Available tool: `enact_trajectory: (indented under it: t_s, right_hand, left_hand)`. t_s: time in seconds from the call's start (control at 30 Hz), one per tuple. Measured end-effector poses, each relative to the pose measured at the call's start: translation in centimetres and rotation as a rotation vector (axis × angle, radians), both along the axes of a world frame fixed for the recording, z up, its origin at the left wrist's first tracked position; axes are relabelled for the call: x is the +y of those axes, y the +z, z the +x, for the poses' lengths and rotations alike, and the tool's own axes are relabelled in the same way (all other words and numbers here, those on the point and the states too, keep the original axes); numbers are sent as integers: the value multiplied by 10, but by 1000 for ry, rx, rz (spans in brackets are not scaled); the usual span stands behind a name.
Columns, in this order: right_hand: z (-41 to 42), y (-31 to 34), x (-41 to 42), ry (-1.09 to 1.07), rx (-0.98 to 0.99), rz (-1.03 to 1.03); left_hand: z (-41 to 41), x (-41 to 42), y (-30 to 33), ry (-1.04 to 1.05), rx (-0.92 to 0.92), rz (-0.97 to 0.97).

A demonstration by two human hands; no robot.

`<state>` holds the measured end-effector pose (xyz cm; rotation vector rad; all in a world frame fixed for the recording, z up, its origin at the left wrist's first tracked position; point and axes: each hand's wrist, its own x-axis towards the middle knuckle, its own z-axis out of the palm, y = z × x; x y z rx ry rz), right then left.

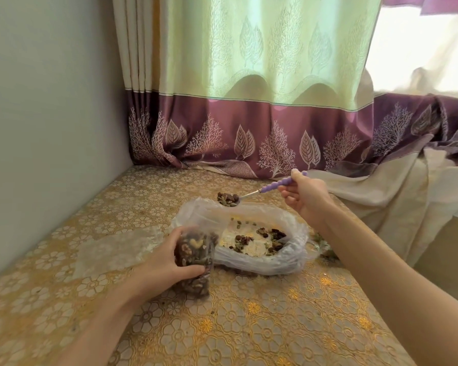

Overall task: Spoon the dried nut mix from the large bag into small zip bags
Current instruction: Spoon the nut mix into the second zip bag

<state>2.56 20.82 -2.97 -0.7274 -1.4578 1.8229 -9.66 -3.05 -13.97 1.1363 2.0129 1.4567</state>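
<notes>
One beaded spoon (259, 192) (heaped, nutty)

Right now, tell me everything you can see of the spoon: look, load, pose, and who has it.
The spoon has a lilac beaded handle, plastic by the look of it, and a thin shiny metal neck and bowl. The right hand grips the handle's far end, thumb on top. It is held roughly level in the air, bowl pointing left, heaped with dark dried fruit and green seeds. The bowl hovers above the far rim of the large bag, touching nothing else. The small zip bag is nearer and lower left.
</notes>
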Motion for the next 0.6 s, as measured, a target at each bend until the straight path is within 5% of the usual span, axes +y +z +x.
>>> enact_trajectory:
  t_s: [0.4, 0.6]
  right_hand:
    - [0, 6, -51, 286, 137, 618]
    - [-2, -4, -32, 114, 153, 410]
  left_hand:
    - [14, 11, 0, 118, -26, 136]
    - [8, -2, 9, -51, -224, 70]
